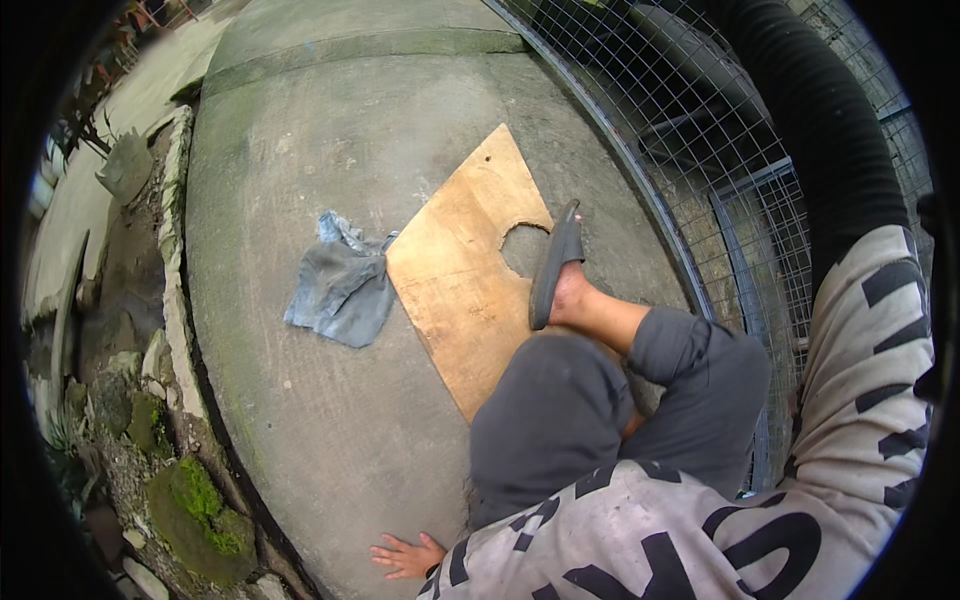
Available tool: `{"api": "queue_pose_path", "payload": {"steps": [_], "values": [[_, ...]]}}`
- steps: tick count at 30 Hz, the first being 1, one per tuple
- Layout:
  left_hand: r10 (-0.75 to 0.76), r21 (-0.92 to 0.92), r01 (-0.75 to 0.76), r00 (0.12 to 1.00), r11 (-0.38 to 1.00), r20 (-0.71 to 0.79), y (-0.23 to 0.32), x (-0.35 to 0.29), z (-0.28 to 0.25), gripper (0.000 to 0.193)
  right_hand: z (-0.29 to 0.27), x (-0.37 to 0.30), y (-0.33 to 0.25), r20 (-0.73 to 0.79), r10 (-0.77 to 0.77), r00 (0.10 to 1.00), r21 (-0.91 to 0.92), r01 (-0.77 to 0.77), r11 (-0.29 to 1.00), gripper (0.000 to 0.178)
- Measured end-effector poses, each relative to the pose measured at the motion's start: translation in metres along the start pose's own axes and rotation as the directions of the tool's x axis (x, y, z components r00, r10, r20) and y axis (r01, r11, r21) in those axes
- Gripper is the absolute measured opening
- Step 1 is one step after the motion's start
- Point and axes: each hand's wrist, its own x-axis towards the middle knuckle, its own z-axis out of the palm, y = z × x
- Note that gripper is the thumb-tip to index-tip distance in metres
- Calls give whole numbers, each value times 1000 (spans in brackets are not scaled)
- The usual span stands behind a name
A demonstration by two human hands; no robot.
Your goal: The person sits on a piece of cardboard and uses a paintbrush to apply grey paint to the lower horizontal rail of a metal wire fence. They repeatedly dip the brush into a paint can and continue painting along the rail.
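Observation:
My left hand lies flat on the concrete floor at the lower edge, fingers spread, holding nothing. My right arm, in a pale sleeve with a black lower part, stretches up along the right rim; the hand itself is out of the picture. In front of my legs a plywood board rests on the floor, with a round cut-out at its right edge and a small hole near its far corner. A foot in a dark slide sandal presses on the board. A crumpled blue-grey cloth touches its left corner.
A wire mesh panel with a metal frame runs along the right side. On the left, a low concrete edging borders soil and mossy stones. A raised concrete strip crosses the far floor.

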Motion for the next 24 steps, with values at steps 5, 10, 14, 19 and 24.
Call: {"api": "queue_pose_path", "payload": {"steps": [5, 10, 14, 19, 24], "values": [[70, 33, -66, 714, 997, -697, -39, 46, 30, 87, 24, -35, 15, -22, -257, 966, 77, 258, 963, 11], [149, -182, -235, 908, 955, -392, 24, 64, -33, 80, -130, -155, 28, -179, -407, 896, 63, 423, 904, 13], [356, -222, -511, 793, 830, -494, 54, 92, -113, 75, -201, -315, 42, -257, -401, 879, 77, 433, 898, 27], [696, -151, -862, 483, 483, -531, 111, 96, -243, 70, -297, -493, 80, -580, -285, 763, 186, 465, 866, 27], [911, -32, -994, 110, 107, -397, 208, 50, -372, 64, -325, -691, 86, -878, -291, 380, -12, 590, 807, 27]]}}
